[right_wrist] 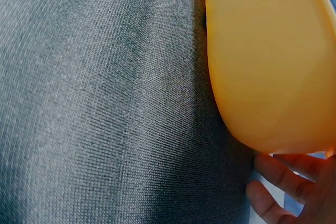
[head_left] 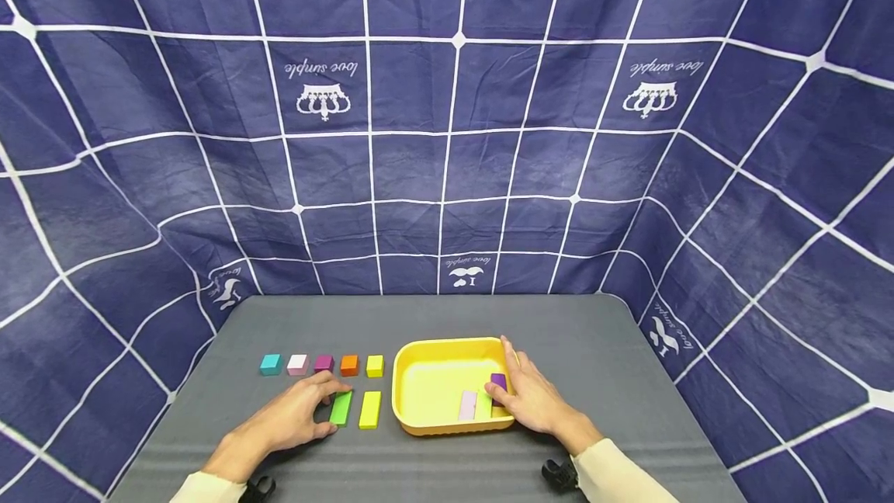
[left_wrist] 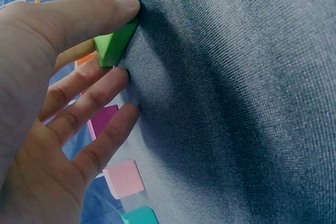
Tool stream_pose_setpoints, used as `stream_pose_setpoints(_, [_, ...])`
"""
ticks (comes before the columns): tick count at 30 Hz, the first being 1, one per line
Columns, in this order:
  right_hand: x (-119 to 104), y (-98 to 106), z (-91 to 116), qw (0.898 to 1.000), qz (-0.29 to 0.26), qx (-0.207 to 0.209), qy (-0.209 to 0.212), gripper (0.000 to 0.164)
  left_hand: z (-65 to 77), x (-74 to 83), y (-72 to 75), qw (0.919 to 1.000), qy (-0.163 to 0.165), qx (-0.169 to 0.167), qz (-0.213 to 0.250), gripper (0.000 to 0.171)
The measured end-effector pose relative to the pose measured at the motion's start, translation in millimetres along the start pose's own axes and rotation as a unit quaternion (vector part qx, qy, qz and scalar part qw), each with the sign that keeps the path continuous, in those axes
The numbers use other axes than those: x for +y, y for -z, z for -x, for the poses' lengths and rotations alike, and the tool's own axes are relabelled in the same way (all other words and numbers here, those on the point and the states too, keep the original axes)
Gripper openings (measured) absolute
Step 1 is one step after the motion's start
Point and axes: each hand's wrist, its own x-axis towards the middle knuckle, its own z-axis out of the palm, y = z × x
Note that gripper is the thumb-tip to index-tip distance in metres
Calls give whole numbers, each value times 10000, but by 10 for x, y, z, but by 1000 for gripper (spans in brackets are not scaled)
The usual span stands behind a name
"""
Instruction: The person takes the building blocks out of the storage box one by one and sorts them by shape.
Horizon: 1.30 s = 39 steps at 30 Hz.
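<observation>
My left hand [head_left: 302,411] pinches a long green block [head_left: 341,408] lengthwise between thumb and index finger. In the left wrist view, the thumb lies over one end of that green block [left_wrist: 116,40] and the other fingers are spread beside it. A long yellow block [head_left: 370,410] lies just to the right. My right hand [head_left: 534,394] grips the right wall of a yellow basket [head_left: 447,346], thumb inside and fingers outside. Inside the basket, toward its right end, are a pale pink block [head_left: 468,405], a lime block [head_left: 483,405] and a purple block [head_left: 498,380], partly covered by the thumb.
Behind the left hand, small blocks form a row: teal [head_left: 271,365], pink [head_left: 297,365], magenta [head_left: 323,363], orange [head_left: 349,365] and yellow [head_left: 375,365]. Grey cloth [head_left: 559,324] covers the table. A blue curtain with white lines [head_left: 447,161] encloses the back and sides.
</observation>
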Motion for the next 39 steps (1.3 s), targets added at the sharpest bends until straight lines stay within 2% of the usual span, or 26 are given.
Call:
stream_pose_setpoints(8, [16,-8,-9,10000,-18,23,42,103,7,44,18,9998,-116,129,-134,65])
stream_pose_setpoints(13, [11,-10,-6,10000,31,2,83,101,-30,158,81,9989,-113,430,-173,60])
stream_pose_setpoints(18, [3,-16,-10,9999,76,49,104,100,-115,298,164,9963,-310,754,-268,50])
stream_pose_setpoints(24, [9,-25,-11,9999,81,85,90,100,-258,478,228,9942,-448,946,-263,42])
stream_pose_setpoints(29, [23,-27,-10,9999,44,87,84,97,-396,600,271,9935,-516,951,-344,42])
stream_pose_setpoints(34, [35,-33,-14,9999,60,84,102,94,-535,713,291,9948,-579,772,-329,44])
stream_pose_setpoints(39, [31,-30,-5,9999,24,82,83,93,-695,814,281,9940,-779,639,-435,45])
